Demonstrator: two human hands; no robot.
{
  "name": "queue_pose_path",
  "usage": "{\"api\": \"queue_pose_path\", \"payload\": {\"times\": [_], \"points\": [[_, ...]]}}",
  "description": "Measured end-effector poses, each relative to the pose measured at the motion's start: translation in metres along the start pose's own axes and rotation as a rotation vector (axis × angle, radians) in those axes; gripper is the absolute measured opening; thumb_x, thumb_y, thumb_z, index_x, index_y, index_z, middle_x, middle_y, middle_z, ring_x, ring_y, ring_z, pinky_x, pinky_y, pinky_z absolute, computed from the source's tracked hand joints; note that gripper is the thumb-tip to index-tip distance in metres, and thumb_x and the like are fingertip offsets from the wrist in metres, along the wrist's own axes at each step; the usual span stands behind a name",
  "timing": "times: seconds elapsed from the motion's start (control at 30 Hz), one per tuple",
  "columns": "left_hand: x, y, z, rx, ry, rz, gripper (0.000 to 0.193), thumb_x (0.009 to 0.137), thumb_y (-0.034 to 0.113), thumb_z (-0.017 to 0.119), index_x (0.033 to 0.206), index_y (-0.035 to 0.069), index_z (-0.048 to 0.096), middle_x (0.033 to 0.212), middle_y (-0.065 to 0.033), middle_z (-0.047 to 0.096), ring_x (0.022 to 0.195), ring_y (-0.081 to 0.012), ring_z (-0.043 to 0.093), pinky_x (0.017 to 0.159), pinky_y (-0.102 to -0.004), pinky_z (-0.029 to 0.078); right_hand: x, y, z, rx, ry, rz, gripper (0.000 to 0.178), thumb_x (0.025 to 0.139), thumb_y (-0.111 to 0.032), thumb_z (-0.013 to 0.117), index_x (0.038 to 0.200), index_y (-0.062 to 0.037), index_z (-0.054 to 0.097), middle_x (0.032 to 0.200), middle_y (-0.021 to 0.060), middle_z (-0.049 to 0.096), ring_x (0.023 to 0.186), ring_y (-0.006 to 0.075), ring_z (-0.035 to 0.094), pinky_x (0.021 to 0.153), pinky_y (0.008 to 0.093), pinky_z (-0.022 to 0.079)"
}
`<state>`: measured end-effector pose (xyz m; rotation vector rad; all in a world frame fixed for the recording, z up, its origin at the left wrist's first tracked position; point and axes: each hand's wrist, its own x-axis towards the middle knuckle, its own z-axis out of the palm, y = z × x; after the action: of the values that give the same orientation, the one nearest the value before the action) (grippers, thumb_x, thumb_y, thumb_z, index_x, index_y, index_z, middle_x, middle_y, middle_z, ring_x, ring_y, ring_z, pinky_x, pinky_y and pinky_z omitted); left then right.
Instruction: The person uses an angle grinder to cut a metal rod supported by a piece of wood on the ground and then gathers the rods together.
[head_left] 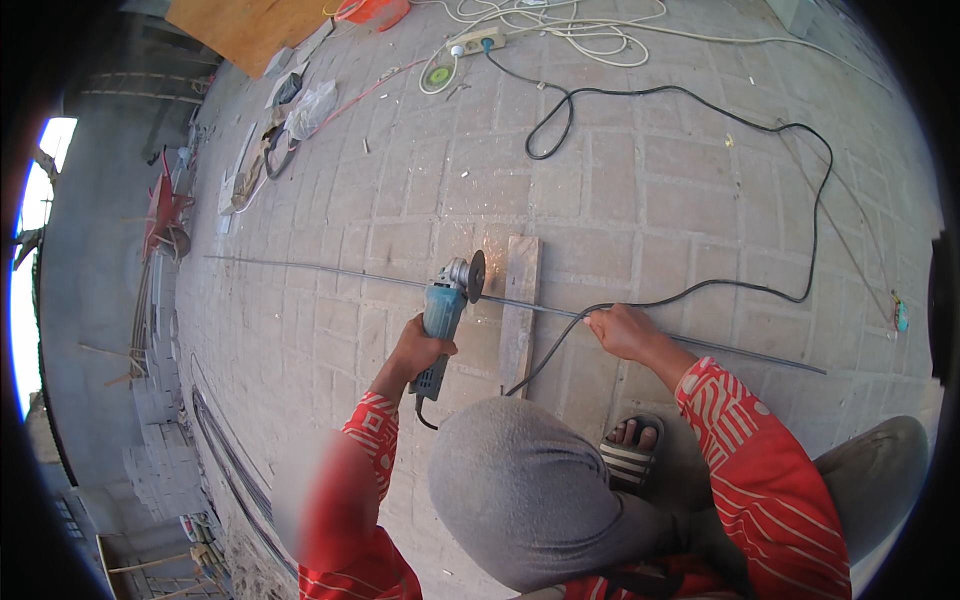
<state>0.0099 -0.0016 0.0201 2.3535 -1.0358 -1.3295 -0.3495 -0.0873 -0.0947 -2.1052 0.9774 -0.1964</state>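
My left hand [413, 348] is wrapped round the body of a teal angle grinder [443, 312]. The grinder's dark disc [477, 276] meets a long thin metal rod [340, 270], and faint sparks show on the far side. Beneath the rod lies a short wooden plank [519, 335], just right of the disc. My right hand [628, 332] grips the rod farther right, where the grinder's black cord also passes by the fingers. The rod runs from the far left across the paving to the right, beyond my right hand.
The black cord [822, 190] loops over the paved floor to a power strip [480, 42] with a coiled white cable. A green disc [438, 75] lies beside it. Plastic bags [312, 110], a red wheelbarrow [165, 205] and dark rods [215, 440] are at the left. My sandalled foot [632, 448] is close.
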Motion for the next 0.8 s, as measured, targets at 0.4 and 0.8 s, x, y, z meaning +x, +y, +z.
{"api": "queue_pose_path", "payload": {"times": [0.4,0.8], "points": [[-0.007,-0.004,-0.003,0.026,-0.004,-0.006,0.056,0.062,0.010,0.079,0.112,-0.007,0.059,0.095,-0.0151,0.067,0.084,-0.0258,0.066,0.078,-0.0396,0.054,0.001,-0.002,-0.002,0.026,-0.035,0.012,0.036,0.100,-0.033,0.051,0.086,-0.0042,0.067,0.079,0.0252,0.066,0.077,0.0463,0.065,0.068,0.0549,0.051],[-0.003,-0.009,-0.002,0.011,0.000,-0.003,0.058,0.062,0.011,0.079,0.113,-0.007,0.058,0.095,-0.0156,0.067,0.084,-0.0262,0.066,0.078,-0.0389,0.054,0.001,-0.002,-0.003,0.038,-0.037,0.019,0.035,0.100,-0.032,0.052,0.087,-0.0039,0.067,0.078,0.0256,0.066,0.077,0.0463,0.065,0.069,0.0550,0.051]]}}
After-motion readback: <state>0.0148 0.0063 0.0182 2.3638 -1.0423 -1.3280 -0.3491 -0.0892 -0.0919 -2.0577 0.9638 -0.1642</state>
